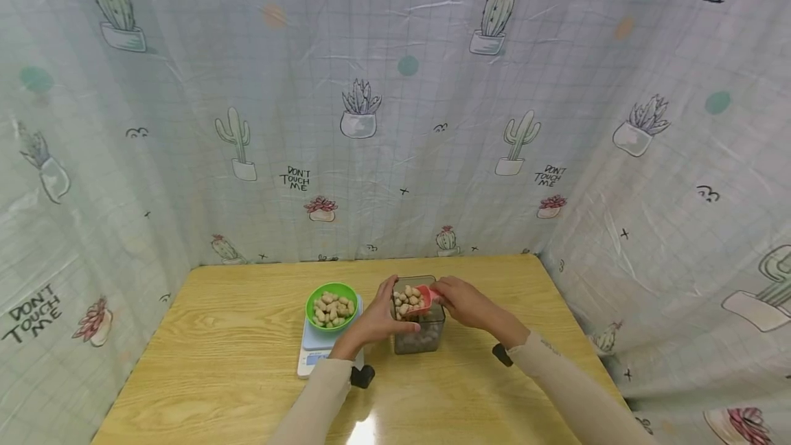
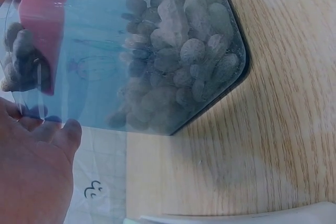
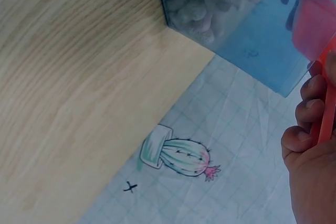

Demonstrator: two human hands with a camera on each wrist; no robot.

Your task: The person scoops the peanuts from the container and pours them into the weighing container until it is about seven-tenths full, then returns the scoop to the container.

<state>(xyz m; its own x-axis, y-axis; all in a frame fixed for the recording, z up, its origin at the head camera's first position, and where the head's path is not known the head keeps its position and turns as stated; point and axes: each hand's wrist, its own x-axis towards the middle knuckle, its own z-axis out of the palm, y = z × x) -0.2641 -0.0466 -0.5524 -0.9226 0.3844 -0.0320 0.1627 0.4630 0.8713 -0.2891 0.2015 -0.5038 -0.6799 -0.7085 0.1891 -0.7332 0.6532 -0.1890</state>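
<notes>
A clear dark-tinted container (image 1: pixel 417 342) stands on the table, with unshelled peanuts (image 2: pixel 178 51) in its lower part. My left hand (image 1: pixel 378 316) holds the container by its left side near the rim, thumb across the front. A red scoop (image 1: pixel 426 298) loaded with peanuts sits at the container's mouth. Its handle is gripped by my right hand (image 1: pixel 462 302); the right wrist view shows the fingers (image 3: pixel 310 111) curled round it. Left of the container, a green bowl (image 1: pixel 334 286) of peanuts rests on a white scale (image 1: pixel 309 356).
The wooden table (image 1: pixel 241 349) extends on both sides of the container and in front of it. A patterned curtain (image 1: pixel 395 177) hangs behind the table and along its sides. My left forearm partly covers the scale's display (image 1: pixel 315 359).
</notes>
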